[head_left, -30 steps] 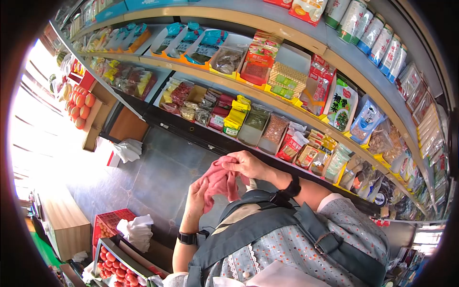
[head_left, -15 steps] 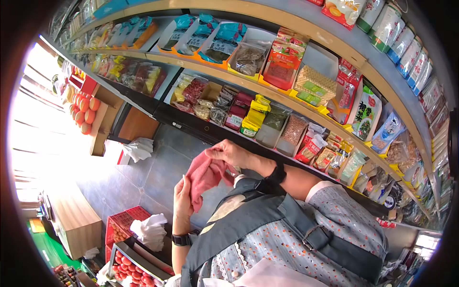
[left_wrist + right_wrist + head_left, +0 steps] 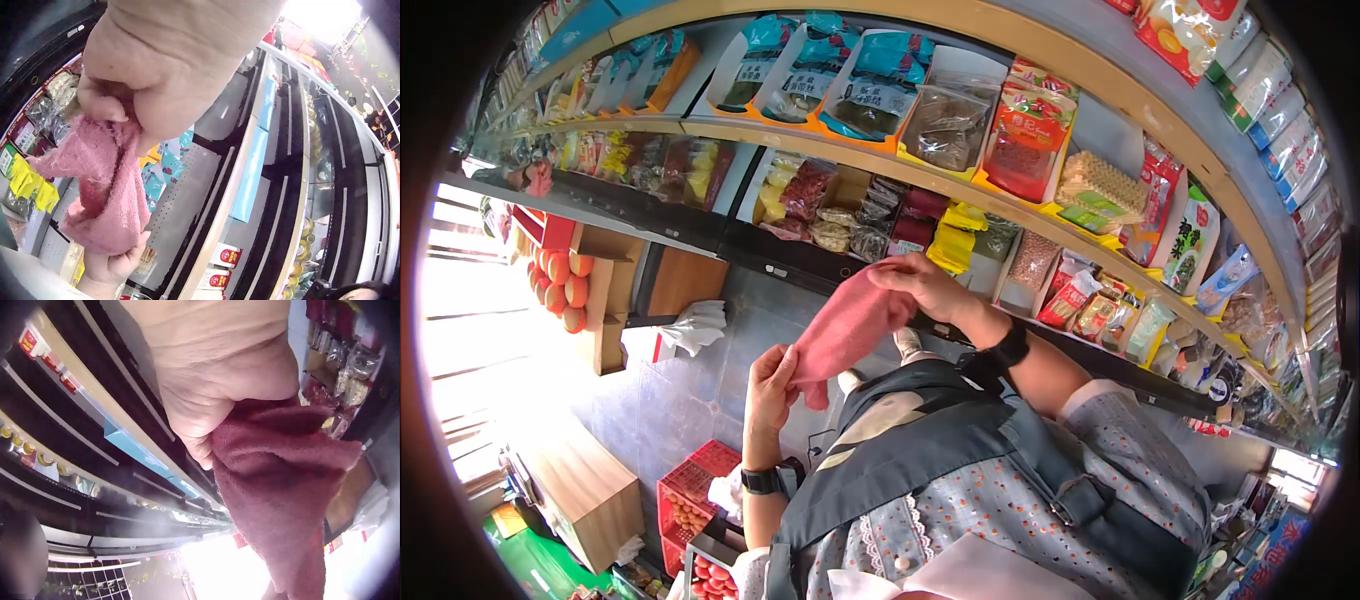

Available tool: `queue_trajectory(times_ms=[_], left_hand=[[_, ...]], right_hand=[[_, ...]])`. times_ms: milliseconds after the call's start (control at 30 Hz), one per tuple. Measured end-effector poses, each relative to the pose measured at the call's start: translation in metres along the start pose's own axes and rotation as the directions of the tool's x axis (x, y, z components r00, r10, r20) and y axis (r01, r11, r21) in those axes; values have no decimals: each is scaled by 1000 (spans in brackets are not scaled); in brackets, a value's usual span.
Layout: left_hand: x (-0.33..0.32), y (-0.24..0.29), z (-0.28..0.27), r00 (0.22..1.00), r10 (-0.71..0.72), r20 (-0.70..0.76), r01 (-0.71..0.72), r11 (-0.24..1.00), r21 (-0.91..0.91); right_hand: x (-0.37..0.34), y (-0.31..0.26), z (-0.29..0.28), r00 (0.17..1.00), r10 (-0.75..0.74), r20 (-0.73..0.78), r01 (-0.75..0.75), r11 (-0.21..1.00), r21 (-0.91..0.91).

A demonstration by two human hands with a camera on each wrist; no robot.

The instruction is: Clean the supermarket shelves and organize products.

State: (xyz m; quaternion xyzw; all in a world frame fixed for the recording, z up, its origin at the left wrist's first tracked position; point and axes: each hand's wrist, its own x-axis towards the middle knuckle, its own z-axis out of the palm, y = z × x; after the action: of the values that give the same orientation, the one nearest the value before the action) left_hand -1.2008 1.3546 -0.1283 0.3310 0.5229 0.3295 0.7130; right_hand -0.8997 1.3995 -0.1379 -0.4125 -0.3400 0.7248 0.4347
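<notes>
A pink terry cloth point(image 3: 850, 325) is stretched between the two hands in front of the person's waist. The left hand point(image 3: 772, 385) pinches its lower left end between thumb and fingers. At the upper right end, the right hand point(image 3: 930, 288) grips the fabric. Seen from the left wrist, the cloth point(image 3: 109, 187) hangs in folds below the left hand point(image 3: 162, 75), with the right hand point(image 3: 112, 265) at its far end. The right wrist view has the cloth point(image 3: 275, 487) bunched under the right hand point(image 3: 219, 375), its lower part narrowing downward.
Shelves of packaged dry goods curve ahead, with blue-green bags point(image 3: 880, 80) and a red packet point(image 3: 1030, 135). A wooden cabinet point(image 3: 585, 490) and a red crate point(image 3: 700, 475) stand at lower left. A white plastic bag point(image 3: 697, 328) hangs near the shelf end, close to a box of orange-red fruit point(image 3: 555, 285).
The hands have drawn apart, and the bunched cloth is now stretched longer between them. The head view has shifted, bringing the shelves closer.
</notes>
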Motion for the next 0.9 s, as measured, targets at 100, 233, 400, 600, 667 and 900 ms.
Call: queue_trajectory(times_ms=[100, 233, 400, 600, 667, 900], left_hand=[[10, 10, -22, 998, -59, 6, 58, 994, 92], [25, 20, -42, 993, -109, 41, 102, 986, 135], [36, 7, -105, 950, -229, 211, 186, 961, 203], [40, -13, -130, 930, -292, 222, 226, 933, 280], [40, -22, -126, 905, -350, 243, 268, 911, 312], [47, -31, -101, 844, -374, 384, 239, 904, 355]], right_hand=[[-9, 16, 3, 996, 46, -75, -29, 976, 214], [-43, 28, -5, 928, 18, -373, 76, 968, 238], [-75, 75, 37, 831, 36, -555, 172, 932, 319], [-118, 114, 73, 683, 104, -723, 140, 953, 269], [-124, 119, 76, 648, 125, -751, 124, 956, 266], [-161, 119, 104, 608, 56, -792, 212, 950, 230]])
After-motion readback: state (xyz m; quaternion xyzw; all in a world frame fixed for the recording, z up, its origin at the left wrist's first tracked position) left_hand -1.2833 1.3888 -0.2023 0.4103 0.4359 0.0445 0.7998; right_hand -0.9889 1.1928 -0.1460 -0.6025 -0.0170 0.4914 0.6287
